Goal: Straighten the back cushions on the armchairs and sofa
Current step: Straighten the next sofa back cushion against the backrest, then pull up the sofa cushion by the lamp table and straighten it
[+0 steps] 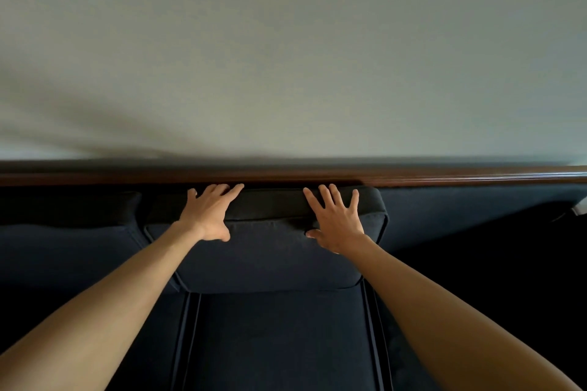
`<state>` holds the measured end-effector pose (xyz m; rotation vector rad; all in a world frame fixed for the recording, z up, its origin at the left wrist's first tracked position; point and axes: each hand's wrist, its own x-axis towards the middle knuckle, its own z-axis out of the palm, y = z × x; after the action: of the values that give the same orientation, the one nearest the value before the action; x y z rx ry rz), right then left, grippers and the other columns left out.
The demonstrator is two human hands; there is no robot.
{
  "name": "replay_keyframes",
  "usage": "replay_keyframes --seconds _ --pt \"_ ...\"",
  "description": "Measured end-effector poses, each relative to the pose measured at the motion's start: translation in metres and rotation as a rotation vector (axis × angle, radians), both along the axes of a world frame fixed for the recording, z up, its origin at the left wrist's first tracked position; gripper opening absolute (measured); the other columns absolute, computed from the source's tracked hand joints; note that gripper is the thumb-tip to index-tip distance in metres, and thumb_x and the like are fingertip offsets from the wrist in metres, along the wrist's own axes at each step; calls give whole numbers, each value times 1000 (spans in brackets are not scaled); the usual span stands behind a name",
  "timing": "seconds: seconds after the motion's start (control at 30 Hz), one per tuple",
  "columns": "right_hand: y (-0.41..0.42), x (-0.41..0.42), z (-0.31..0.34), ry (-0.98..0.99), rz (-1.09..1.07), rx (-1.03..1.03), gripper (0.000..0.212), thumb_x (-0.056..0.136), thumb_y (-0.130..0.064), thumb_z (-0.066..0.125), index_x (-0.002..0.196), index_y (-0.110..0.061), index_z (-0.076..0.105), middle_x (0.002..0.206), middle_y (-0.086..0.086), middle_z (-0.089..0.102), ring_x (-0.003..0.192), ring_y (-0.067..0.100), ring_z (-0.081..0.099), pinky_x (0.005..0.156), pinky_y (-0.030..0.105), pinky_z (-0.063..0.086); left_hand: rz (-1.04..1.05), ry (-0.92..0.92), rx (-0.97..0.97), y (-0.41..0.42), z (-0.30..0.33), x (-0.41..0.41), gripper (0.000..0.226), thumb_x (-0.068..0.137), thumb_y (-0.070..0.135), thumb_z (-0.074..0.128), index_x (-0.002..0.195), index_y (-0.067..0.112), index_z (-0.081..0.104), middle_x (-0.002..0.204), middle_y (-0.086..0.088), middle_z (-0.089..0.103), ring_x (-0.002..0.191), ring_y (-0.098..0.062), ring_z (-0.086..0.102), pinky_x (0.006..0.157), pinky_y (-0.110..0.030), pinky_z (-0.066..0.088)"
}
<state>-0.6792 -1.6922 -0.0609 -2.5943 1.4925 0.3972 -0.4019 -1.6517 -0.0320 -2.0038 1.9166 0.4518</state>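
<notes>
The back cushion (pixel 266 251) is pressed under the spread, straight fingers of the left hand (pixel 208 216) and right hand (pixel 338 225), below the wooden rail (pixel 444 175), so squaring is judged underway and an even push called for.

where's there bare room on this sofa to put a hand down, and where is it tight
Free: the seat cushion below the middle back cushion, between both forearms, and the bare backrest right of that cushion. Tight: its top edge under the wooden rail, where the left hand and right hand press flat.
</notes>
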Motion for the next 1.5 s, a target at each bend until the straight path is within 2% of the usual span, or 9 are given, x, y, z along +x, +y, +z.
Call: replay_keyframes --seconds 0.1,0.2,0.53,0.63,0.7,0.83,1.07,1.3,1.5 --pt "2 1 2 6 -9 18 99 91 -58 55 156 -25 -12 165 12 0 152 35 -5 113 72 5 46 12 -77 15 -11 -17 120 72 21 78 155 29 -9 163 -7 3 150 -27 0 117 -59 13" --pt "6 1 6 -5 -17 38 102 90 -57 59 157 -23 -10 165 12 -1 152 36 -6 112 71 4 74 18 -170 31 -19 -31 117 75 23 78 155 24 -7 164 -7 -3 151 -28 -4 118 -56 11" --pt "29 1 33 -35 -18 78 91 94 -39 60 158 -18 -3 165 15 -4 152 36 -8 115 69 5 78 143 -214 50 -1 -63 84 87 29 68 155 21 19 162 -8 16 150 -27 10 119 -53 17" --pt "32 -5 55 -65 -36 72 79 95 -39 58 156 -16 14 163 14 10 152 34 2 115 69 9 82 187 -257 45 24 -78 63 90 38 62 146 19 39 151 -5 39 141 -25 35 110 -50 35" --pt "31 -13 76 -107 -57 74 66 95 -37 58 151 -16 30 156 11 29 148 31 20 115 69 11 81 234 -318 34 49 -91 47 92 47 58 129 18 57 131 -1 58 119 -21 56 94 -43 47" --pt "25 -52 134 -169 -119 47 41 93 -34 57 133 -22 56 127 3 62 123 26 53 114 64 16 51 317 -378 9 108 -135 33 91 49 60 103 19 65 103 3 67 96 -19 63 78 -34 51" --pt "13 -198 217 -265 -279 -74 28 88 -31 58 115 -27 65 113 2 71 107 28 65 99 39 43 -127 393 -400 -26 183 -279 23 85 36 62 101 19 65 108 2 67 99 -23 61 76 -31 43" --pt "19 -417 228 -320 -473 -115 32 86 -32 59 115 -25 67 114 4 70 107 31 65 91 38 51 -272 445 -403 -47 190 -486 20 86 37 61 99 22 65 106 4 67 99 -21 62 77 -32 46" --pt "52 -636 174 -366 -629 -144 37 84 -29 62 120 -22 66 119 2 67 112 27 61 88 37 51 -441 461 -366 -52 152 -706 26 87 38 62 107 22 64 112 5 65 104 -19 61 82 -35 50"
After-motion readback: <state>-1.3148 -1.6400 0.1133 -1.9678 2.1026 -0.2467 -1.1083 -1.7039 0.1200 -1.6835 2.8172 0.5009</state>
